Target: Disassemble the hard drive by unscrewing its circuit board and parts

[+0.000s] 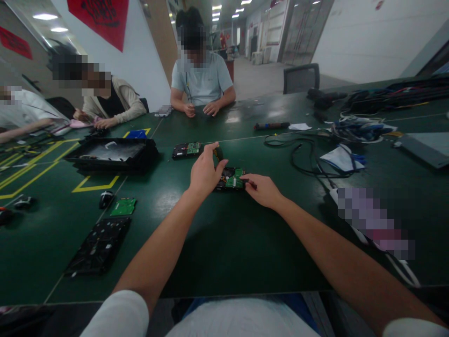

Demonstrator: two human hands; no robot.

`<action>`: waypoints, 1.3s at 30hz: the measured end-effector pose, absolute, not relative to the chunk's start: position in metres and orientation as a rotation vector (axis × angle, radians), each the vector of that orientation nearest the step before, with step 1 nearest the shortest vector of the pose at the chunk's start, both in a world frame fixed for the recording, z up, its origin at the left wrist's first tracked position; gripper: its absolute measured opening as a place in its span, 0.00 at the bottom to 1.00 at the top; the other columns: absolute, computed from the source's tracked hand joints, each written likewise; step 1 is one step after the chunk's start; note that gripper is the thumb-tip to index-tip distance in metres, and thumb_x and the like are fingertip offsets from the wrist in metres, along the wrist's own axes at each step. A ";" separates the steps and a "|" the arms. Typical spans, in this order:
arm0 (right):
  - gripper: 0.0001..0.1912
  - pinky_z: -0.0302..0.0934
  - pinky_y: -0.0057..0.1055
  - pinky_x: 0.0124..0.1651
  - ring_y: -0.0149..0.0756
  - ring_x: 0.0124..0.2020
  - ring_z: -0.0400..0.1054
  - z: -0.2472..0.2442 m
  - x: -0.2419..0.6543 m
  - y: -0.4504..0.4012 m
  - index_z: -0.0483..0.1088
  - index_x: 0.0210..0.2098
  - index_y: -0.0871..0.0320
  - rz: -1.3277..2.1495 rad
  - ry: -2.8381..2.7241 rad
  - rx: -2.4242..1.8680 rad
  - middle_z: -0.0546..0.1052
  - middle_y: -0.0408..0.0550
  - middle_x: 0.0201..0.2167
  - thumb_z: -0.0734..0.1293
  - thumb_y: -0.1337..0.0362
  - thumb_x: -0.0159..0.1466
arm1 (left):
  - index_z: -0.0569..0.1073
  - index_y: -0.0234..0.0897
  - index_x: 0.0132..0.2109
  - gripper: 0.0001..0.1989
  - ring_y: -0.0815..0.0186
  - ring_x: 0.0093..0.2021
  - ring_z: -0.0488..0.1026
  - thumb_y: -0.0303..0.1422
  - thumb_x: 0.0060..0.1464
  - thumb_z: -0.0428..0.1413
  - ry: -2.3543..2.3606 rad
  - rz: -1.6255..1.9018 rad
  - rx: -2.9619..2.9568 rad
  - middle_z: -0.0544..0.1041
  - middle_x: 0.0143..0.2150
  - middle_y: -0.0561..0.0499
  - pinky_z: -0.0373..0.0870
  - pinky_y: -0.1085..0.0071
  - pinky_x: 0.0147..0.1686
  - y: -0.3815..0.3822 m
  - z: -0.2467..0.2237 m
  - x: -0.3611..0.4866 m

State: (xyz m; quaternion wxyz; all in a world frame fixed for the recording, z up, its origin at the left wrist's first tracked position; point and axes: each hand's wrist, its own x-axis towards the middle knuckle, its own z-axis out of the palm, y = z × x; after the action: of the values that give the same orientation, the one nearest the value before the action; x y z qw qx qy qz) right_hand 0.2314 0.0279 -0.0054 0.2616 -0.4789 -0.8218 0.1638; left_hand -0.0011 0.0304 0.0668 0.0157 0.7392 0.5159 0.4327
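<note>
In front of me on the table lies a black unit with a green circuit board (235,181). Some thin wires show near its left side. My left hand (204,172) reaches over its left end, thumb and fingers curved around a dark piece (219,153) whose kind is unclear. At the right end of the unit, my right hand (262,190) has its fingers pinched together at the edge. A small dark bit shows at those fingertips, too little to name. Just beyond my left hand rests a similar black unit with a green board (185,150).
To the left are a loose green circuit board (123,207), a black plastic panel (100,245), a computer mouse (105,200) and a black tray (115,157). Cables (298,152), a white-and-blue cloth (342,158) and a grey box (426,149) lie right. A person (205,84) sits opposite; others sit left.
</note>
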 end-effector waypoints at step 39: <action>0.20 0.68 0.39 0.48 0.41 0.38 0.74 -0.004 0.232 0.029 0.77 0.59 0.60 0.451 -2.251 -1.280 0.82 0.53 0.41 0.62 0.65 0.71 | 0.73 0.41 0.51 0.10 0.60 0.47 0.77 0.31 0.64 0.63 1.586 1.530 2.350 0.77 0.47 0.47 0.78 0.63 0.46 0.027 0.076 -0.001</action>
State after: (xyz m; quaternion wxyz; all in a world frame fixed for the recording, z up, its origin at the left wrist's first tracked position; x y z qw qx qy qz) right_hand 0.2322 0.0287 -0.0036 0.2539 -0.4709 -0.8284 0.1660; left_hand -0.0015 0.0273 0.0761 -0.0400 0.7289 0.4918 0.4745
